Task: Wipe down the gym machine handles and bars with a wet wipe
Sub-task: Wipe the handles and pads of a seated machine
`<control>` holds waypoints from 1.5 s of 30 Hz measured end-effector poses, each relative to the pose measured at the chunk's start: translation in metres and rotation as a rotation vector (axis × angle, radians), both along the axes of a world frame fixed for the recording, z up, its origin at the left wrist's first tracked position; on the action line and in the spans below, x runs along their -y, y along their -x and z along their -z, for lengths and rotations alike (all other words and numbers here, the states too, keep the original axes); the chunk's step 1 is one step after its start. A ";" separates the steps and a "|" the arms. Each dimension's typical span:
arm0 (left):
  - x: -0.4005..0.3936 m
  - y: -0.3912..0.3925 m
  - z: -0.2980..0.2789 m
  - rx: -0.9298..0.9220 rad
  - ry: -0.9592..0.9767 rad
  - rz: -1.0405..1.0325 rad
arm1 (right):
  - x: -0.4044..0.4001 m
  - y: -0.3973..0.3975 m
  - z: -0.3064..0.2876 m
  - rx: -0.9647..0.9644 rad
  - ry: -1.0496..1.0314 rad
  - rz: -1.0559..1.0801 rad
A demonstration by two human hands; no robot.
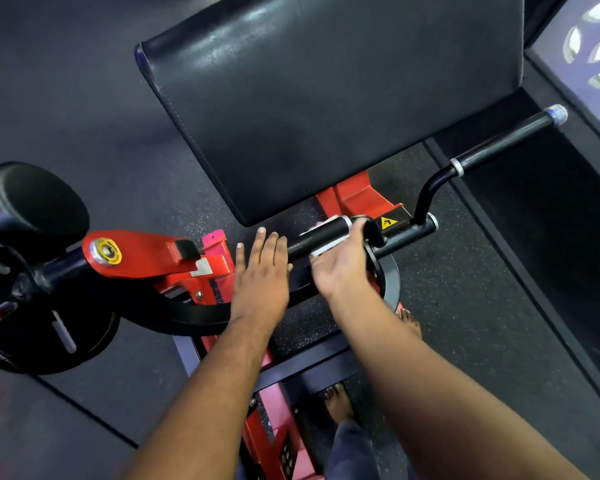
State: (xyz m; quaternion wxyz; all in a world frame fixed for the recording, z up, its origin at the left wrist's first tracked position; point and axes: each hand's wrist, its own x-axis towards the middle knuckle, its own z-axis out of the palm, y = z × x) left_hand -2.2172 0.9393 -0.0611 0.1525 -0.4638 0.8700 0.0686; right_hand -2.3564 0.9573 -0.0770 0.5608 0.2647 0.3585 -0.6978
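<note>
The right hand (343, 263) curls around the near black handle (321, 235) of the gym machine, its fingers wrapped over the top close to the metal ring at the handle's right end. A white wet wipe (321, 251) is pinched between this hand and the handle; bits of it show below the grip by the palm and above it at the far side. The hand is blurred, so the exact lie of the fingers cannot be told.

The left hand (262, 271) is flat and wide, fingers straight and close together, holding nothing. It lies just beside the left end of the same handle, over the red frame (146, 254) of the machine; whether it touches anything cannot be told.

Above the hands sits the large black arm pad (326, 98), tilted. A second black handle (506, 140) rises to the right on a bent bar (426, 192), well apart from both hands. A round black seat (39, 199) stands at the left, with a black weight plate (66, 341) below it. Two bare feet rest on the dark speckled floor (465, 271).
</note>
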 end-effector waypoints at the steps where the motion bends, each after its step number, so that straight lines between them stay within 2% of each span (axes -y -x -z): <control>1: 0.000 0.000 0.001 -0.005 0.003 0.001 | -0.003 -0.012 -0.001 -0.008 0.011 -0.081; 3: 0.001 -0.001 0.003 -0.013 0.007 0.002 | -0.009 -0.020 -0.003 0.008 0.070 -0.203; 7: 0.001 -0.001 0.004 -0.037 -0.002 -0.013 | -0.003 0.015 0.007 0.026 0.037 0.020; 8: 0.000 -0.001 0.003 -0.037 -0.007 -0.016 | -0.002 0.014 0.008 0.004 0.023 0.005; 11: 0.000 -0.001 0.003 -0.026 -0.011 -0.009 | -0.012 -0.012 0.007 -0.084 -0.003 -0.256; 13: 0.000 -0.002 0.004 -0.028 -0.003 -0.009 | -0.024 -0.015 0.009 -0.219 -0.085 -0.385; 16: 0.001 -0.003 0.005 -0.046 -0.023 -0.021 | -0.039 0.000 0.013 -0.610 -0.297 -0.460; 19: 0.003 -0.005 0.003 -0.065 -0.046 -0.011 | -0.052 0.018 0.007 -1.270 -0.486 -0.508; 22: 0.003 -0.011 -0.002 -0.075 -0.047 0.013 | -0.047 0.038 0.011 -1.697 -0.315 -0.515; 26: 0.001 -0.020 -0.008 -0.063 -0.034 -0.002 | -0.036 0.020 0.033 -2.127 -0.066 -1.005; 30: -0.001 -0.033 -0.012 -0.057 -0.049 -0.027 | -0.038 0.007 0.034 -2.300 0.217 -1.151; 31: 0.000 -0.034 -0.011 -0.068 -0.045 -0.033 | -0.037 0.015 0.037 -2.330 0.182 -1.127; 34: 0.001 -0.032 -0.009 -0.079 -0.053 -0.054 | -0.034 0.035 0.041 -2.252 -0.121 -1.013; 35: 0.001 -0.032 -0.009 -0.077 -0.066 -0.065 | -0.033 0.030 0.039 -2.240 -0.133 -1.016; 39: 0.000 -0.030 -0.011 -0.052 -0.097 -0.090 | -0.028 0.005 0.030 -2.326 0.263 -1.116; 40: 0.000 -0.029 -0.012 -0.051 -0.099 -0.092 | -0.023 0.010 0.029 -2.338 0.270 -1.120; 41: 0.001 -0.028 -0.012 -0.053 -0.102 -0.094 | -0.017 0.020 0.029 -2.331 0.199 -1.127; 43: 0.001 -0.028 -0.012 -0.058 -0.107 -0.099 | -0.006 0.039 0.025 -2.308 -0.086 -1.194; 45: 0.000 -0.028 -0.010 -0.070 -0.097 -0.106 | 0.007 0.040 0.015 -2.320 -0.220 -1.409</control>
